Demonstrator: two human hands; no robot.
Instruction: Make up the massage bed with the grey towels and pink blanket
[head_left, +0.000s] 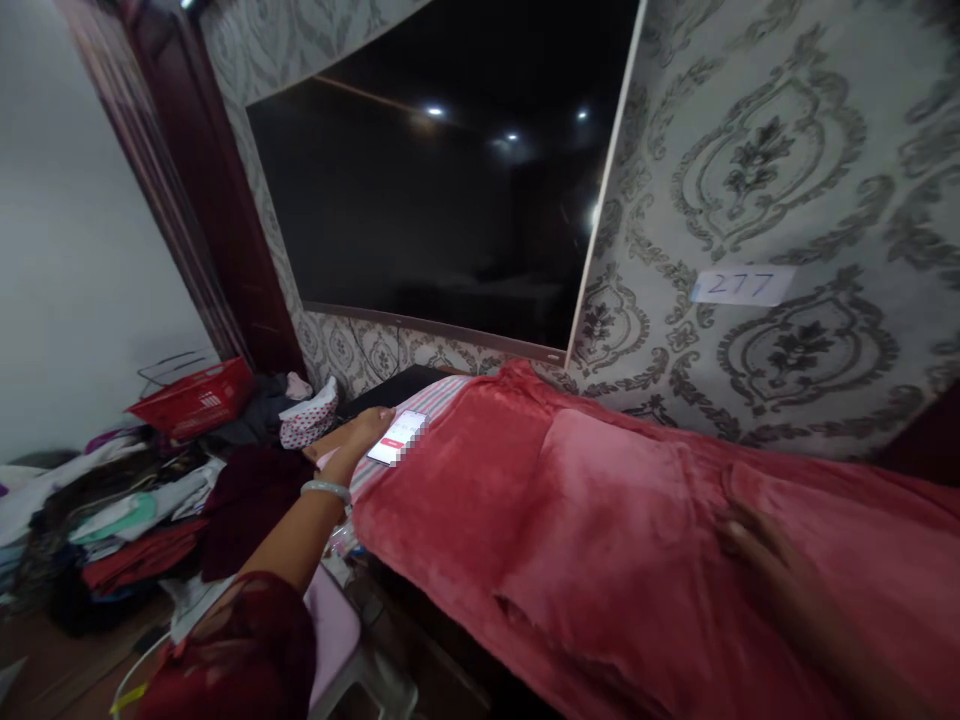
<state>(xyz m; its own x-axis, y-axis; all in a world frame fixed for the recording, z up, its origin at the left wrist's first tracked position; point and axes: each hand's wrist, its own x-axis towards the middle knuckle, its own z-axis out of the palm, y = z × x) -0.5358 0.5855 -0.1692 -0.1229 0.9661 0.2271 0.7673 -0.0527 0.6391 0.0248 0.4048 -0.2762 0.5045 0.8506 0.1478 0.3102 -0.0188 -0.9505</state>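
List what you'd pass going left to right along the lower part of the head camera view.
Pile of clothes → red basket → left hand → phone → red fleece blanket → right hand lying flat on the blanket.

I've got open room across the red fleece blanket (pixel 600 520), whose broad middle lies bare between my left hand (pixel 360 432) on the phone (pixel 397 437) and my right hand (pixel 757 545) pressing the cloth. Behind, the dark television (pixel 450 200) and patterned wall (pixel 787 180) close things off. On the left, a heap of clothes (pixel 127 520) and a red basket (pixel 195 397) crowd the floor; a pink stool (pixel 337 630) sits near the blanket's edge.
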